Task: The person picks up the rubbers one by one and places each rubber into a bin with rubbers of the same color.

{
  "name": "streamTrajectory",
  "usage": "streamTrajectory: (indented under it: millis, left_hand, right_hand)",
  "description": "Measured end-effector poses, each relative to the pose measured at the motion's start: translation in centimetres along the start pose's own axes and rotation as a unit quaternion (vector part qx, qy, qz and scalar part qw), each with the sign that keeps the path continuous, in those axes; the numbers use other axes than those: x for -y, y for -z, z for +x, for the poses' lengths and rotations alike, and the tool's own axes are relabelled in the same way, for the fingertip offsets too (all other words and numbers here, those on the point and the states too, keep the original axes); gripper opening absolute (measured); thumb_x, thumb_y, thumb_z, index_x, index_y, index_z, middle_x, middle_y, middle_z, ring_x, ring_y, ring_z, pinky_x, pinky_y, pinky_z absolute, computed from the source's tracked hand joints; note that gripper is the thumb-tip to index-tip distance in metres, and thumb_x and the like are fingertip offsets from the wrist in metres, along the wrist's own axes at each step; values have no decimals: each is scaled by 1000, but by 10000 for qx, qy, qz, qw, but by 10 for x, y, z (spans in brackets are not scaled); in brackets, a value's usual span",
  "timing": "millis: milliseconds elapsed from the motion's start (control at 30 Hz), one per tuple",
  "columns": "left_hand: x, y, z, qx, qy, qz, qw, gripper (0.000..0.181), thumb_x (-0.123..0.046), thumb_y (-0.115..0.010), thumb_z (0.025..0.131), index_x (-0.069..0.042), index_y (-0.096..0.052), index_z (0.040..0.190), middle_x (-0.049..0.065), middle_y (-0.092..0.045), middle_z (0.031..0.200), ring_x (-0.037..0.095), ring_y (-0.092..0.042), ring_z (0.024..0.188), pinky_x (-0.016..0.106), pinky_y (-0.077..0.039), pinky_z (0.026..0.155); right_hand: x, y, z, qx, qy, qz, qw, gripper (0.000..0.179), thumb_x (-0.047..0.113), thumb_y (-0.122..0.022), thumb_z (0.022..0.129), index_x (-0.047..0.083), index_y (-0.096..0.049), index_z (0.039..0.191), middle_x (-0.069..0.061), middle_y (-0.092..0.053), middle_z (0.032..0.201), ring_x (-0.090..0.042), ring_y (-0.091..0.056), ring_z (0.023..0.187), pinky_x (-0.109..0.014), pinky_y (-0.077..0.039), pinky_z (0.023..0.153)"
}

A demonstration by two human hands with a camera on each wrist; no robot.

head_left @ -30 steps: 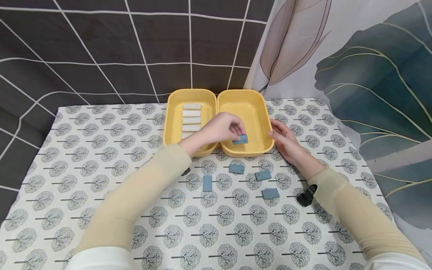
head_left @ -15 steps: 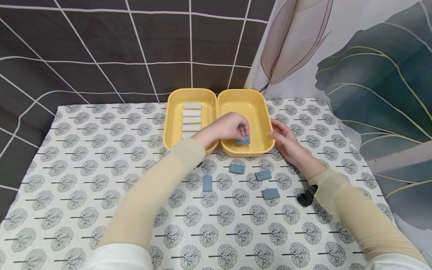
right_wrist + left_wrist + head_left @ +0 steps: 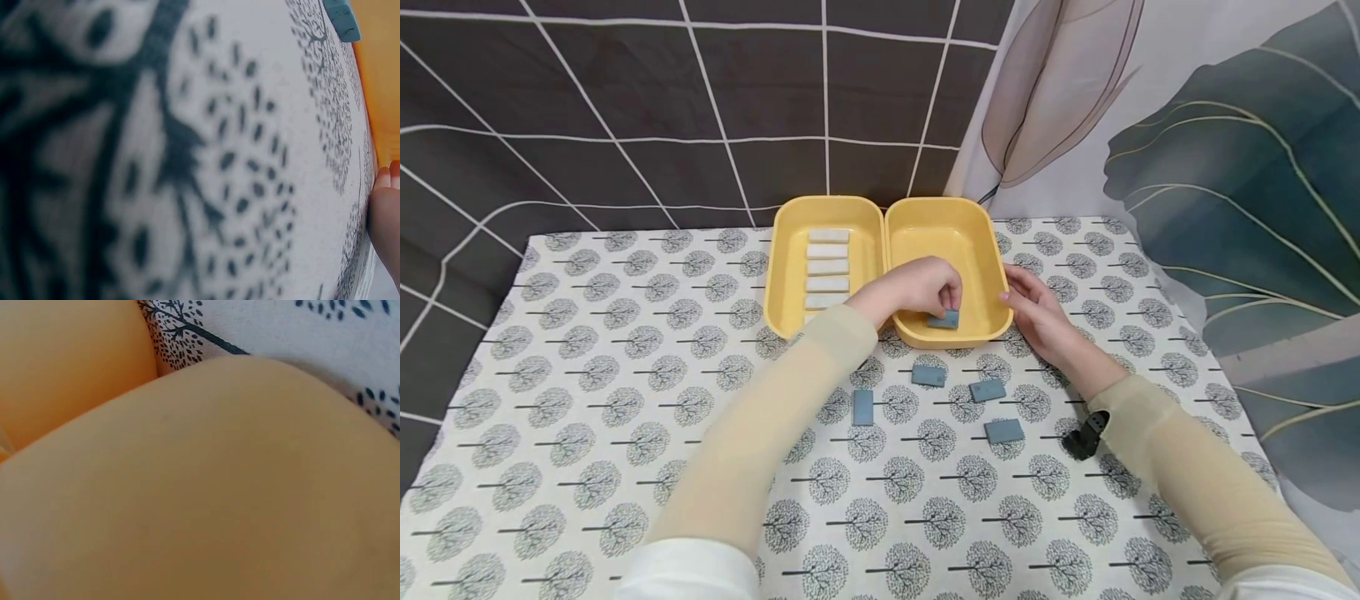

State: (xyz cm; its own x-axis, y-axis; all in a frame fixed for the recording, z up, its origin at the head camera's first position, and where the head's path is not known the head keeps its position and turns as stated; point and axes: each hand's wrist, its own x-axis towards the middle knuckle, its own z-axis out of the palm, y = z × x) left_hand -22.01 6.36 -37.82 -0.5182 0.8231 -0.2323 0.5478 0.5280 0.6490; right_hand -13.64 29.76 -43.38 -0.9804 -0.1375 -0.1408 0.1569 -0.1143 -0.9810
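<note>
My left hand [image 3: 928, 286] reaches into the right-hand yellow box [image 3: 937, 337] and pinches a flat blue tile [image 3: 948, 319] low inside it, near the front wall. The fingertips cover part of that tile. On the box's right side, my right hand [image 3: 1039, 315] holds the wall, thumb at the rim and fingers along the outside. The right wrist view shows its fingers [image 3: 386, 215] against the yellow box wall [image 3: 382, 69]. In the left wrist view, a blurred beige surface fills most of the picture, and what my left fingers hold is hidden there.
A second yellow box [image 3: 775, 275] stands against the first, with several white tiles [image 3: 827, 267] in a column. Before the boxes lie several blue tiles, including an upright one [image 3: 862, 407] and a slanted one [image 3: 987, 390]. A dark grid-patterned cloth [image 3: 662, 100] hangs behind.
My left hand has moved slightly right and lower into the right-hand box with the blue tile. The right hand stays at the box's right wall.
</note>
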Motion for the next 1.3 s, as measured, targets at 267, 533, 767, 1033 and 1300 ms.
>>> streamTrajectory:
  millis: [267, 533, 767, 1033, 1300]
  left_hand:
    - [0, -1, 3, 237, 70, -26, 9997, 14, 4, -78, 91, 0, -77, 104, 12, -77, 101, 15, -67, 91, 20, -57, 86]
    - [1, -4, 4, 404, 141, 113, 9990, 14, 2, -77, 93, -1, -78, 106, 14, -78, 106, 14, -67, 92, 20, -56, 85]
    - [2, -5, 3, 330, 202, 198, 9991, 14, 1, -77, 92, -3, -78, 106, 11, -78, 104, 14, -67, 92, 21, -56, 84]
    - [5, -4, 4, 323, 170, 344, 9987, 14, 0, -77, 92, -4, -78, 105, 9, -78, 104, 13, -66, 92, 22, -57, 87]
    - [6, -2, 1, 309, 142, 403, 9986, 13, 1, -75, 92, -5, -78, 103, 8, -77, 103, 14, -64, 93, 23, -56, 85]
  right_hand:
    - [-2, 3, 0, -8, 79, 63, 9999, 61, -2, -51, 105, -1, -29, 162, 8, -52, 143, -7, -52, 132, -13, -50, 111]
    - [-3, 3, -2, -41, 60, -34, 10000, 61, -2, -51, 104, -2, -30, 162, 9, -53, 142, -7, -53, 131, -13, -50, 111]
    - [-3, 3, -2, -75, 51, -17, 10000, 56, -3, -50, 105, 2, -36, 159, 9, -54, 140, -7, -54, 130, -13, -51, 110]
    - [-3, 1, 0, -70, 51, 75, 9999, 59, -4, -50, 104, 0, -33, 161, 9, -53, 141, -7, -54, 130, -14, -52, 109]
    - [-3, 1, 2, -30, 74, 26, 10000, 60, -2, -51, 105, -1, -31, 161, 9, -55, 140, -7, -55, 129, -14, -52, 109]
